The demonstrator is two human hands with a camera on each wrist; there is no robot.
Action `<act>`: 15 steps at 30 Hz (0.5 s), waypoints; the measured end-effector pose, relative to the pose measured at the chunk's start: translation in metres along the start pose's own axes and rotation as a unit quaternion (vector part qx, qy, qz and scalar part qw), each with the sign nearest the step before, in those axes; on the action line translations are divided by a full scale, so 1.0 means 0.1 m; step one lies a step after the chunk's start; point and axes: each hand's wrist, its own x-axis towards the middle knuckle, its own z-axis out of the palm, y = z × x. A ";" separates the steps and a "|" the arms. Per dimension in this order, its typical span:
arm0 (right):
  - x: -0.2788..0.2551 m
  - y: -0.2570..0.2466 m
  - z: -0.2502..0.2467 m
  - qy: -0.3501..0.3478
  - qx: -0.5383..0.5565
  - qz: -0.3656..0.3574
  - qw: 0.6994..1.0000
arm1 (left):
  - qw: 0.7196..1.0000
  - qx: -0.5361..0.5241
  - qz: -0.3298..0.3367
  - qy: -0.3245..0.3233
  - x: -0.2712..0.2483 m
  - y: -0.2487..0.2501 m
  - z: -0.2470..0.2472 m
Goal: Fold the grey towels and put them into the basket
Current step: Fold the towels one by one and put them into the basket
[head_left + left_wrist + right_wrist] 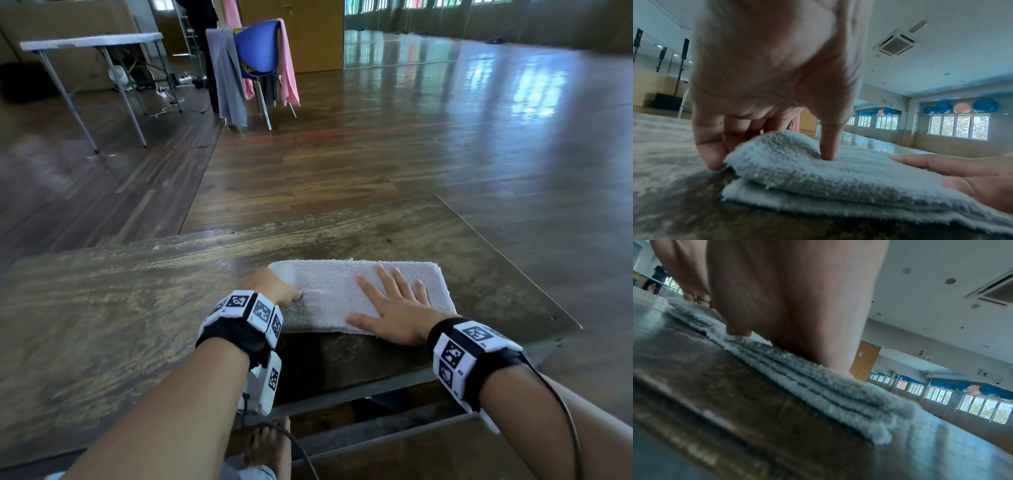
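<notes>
At the left end of the folded grey terry towel (346, 294), the left hand (274, 286) pinches the top layers, thumb above, fingers beneath. The right hand (394, 308) presses flat on it, fingers spread. Soft, light and floppy, it probably needs lifting by both ends. Its long axis runs left-right across the worn wooden table (120, 291).

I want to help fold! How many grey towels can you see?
2. One towel lies folded on the table under both hands. Another grey towel hangs over the blue chair far back. More may be out of view.
</notes>
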 end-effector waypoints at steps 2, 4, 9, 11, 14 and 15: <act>-0.01 0.00 -0.01 0.000 0.000 -0.004 1.000 | 1.000 -0.013 0.005 0.004 0.02 -0.02 -0.01; -0.03 0.00 -0.02 0.003 0.002 -0.008 1.000 | 0.999 -0.034 0.009 0.009 0.03 -0.03 0.00; -0.04 0.03 0.00 0.017 0.000 -0.015 1.000 | 0.997 -0.081 -0.011 -0.009 0.03 -0.01 -0.03; -0.04 0.04 0.00 0.023 -0.001 -0.019 1.000 | 0.992 -0.124 -0.022 -0.020 0.03 0.00 -0.06; -0.03 0.04 0.00 0.028 0.000 -0.021 0.999 | 0.982 -0.184 -0.030 -0.003 0.00 0.01 -0.12; -0.03 0.04 0.00 0.033 0.004 -0.024 0.999 | 0.978 -0.205 -0.030 0.016 0.01 0.02 -0.13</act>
